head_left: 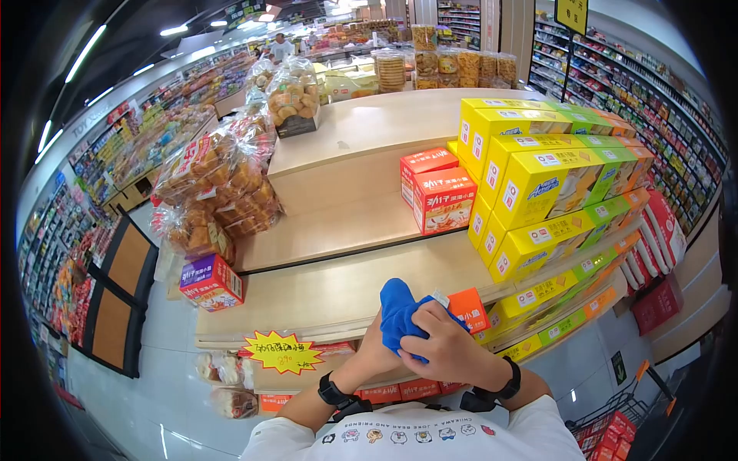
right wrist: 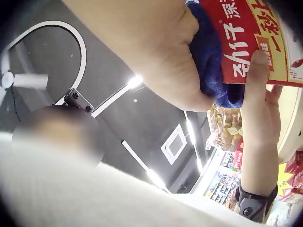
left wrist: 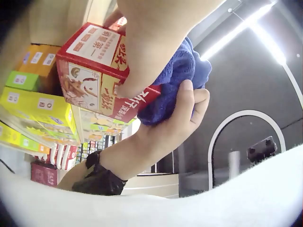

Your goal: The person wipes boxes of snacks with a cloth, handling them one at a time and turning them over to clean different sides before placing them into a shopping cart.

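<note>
- Above the lower shelf [head_left: 307, 296], just in front of my chest: red box [head_left: 469, 307] and blue cloth [head_left: 398, 307], touching, both in my hands.
- Left hand [head_left: 378, 355]: closed on the red box. Left wrist view has my thumb flat on a printed face, fingertips round the far side.
- Right hand [head_left: 438, 342]: fingers curled round the blue cloth, bunched against one end of the red box. Can't tell if any finger touches the box itself.
- Key relation: red box sticks out to the right from the cloth, past my right hand, tilted. Long axis looks to run from the cloth end out toward the yellow boxes [head_left: 538, 184]. In the head view my right hand hides part of it, so full length can't be read there.
- Nearer hand: left has direct contact; right comes in over the top, cloth in its grip.
- Around: two red-and-white boxes [head_left: 444, 201] one shelf up, beside the yellow boxes. Purple-topped box [head_left: 211, 283] at the left end, below the bagged bread [head_left: 223, 177]. Star-shaped price sign [head_left: 283, 352] on the shelf's front edge.
</note>
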Available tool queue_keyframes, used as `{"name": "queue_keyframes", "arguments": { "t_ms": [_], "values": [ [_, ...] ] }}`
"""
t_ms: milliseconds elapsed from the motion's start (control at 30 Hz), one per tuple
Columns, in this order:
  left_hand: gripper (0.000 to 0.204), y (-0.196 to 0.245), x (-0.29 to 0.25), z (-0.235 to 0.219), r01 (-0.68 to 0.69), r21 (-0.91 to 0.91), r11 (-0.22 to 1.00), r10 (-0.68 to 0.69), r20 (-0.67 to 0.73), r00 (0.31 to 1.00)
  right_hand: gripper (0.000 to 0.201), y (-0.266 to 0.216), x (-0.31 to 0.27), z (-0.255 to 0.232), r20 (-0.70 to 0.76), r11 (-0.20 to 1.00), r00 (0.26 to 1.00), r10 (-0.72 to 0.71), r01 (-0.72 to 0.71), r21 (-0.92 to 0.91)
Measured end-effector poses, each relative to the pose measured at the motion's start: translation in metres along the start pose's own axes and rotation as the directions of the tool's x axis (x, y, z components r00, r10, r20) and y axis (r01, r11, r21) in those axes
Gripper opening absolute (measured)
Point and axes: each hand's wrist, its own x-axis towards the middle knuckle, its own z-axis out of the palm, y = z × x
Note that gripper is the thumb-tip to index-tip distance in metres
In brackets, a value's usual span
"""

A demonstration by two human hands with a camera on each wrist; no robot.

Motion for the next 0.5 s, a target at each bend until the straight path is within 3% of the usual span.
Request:
{"name": "queue_keyframes", "arguments": {
  "t_ms": [67, 167, 200, 300, 333, 500],
  "values": [
    [0.051, 0.005, 0.001, -0.004, 0.054, -0.049, 0.997, -0.052, 0.048, 0.997, 0.017, 0.004, 0.001, -0.003, -0.024, 0.998, 0.999, 0.039, -0.038, 0.043],
    [0.055, 0.005, 0.01, -0.004, -0.063, 0.027, 0.998, 0.063, -0.003, 0.998, 0.017, 0.01, -0.005, -0.015, -0.014, 0.992, 0.992, 0.125, -0.124, 0.023],
    [0.062, 0.008, 0.006, 0.0, -0.055, 0.019, 0.998, 0.057, -0.122, 0.991, 0.017, 0.011, -0.008, -0.019, -0.028, 0.988, 0.988, 0.152, -0.153, -0.011],
    [0.069, 0.019, 0.0, -0.008, 0.157, 0.152, 0.976, -0.15, -0.059, 0.987, 0.017, 0.02, -0.019, -0.027, -0.12, 0.958, 0.961, 0.248, -0.262, -0.115],
    [0.072, 0.013, -0.001, -0.004, 0.101, 0.135, 0.986, -0.09, -0.084, 0.992, 0.017, 0.023, -0.023, -0.03, -0.159, 0.943, 0.95, 0.27, -0.294, -0.156],
    [0.072, 0.014, -0.001, 0.001, 0.129, 0.116, 0.985, -0.118, -0.092, 0.989, 0.014, 0.025, -0.029, -0.032, -0.251, 0.878, 0.914, 0.318, -0.384, -0.286]
  ]
}}
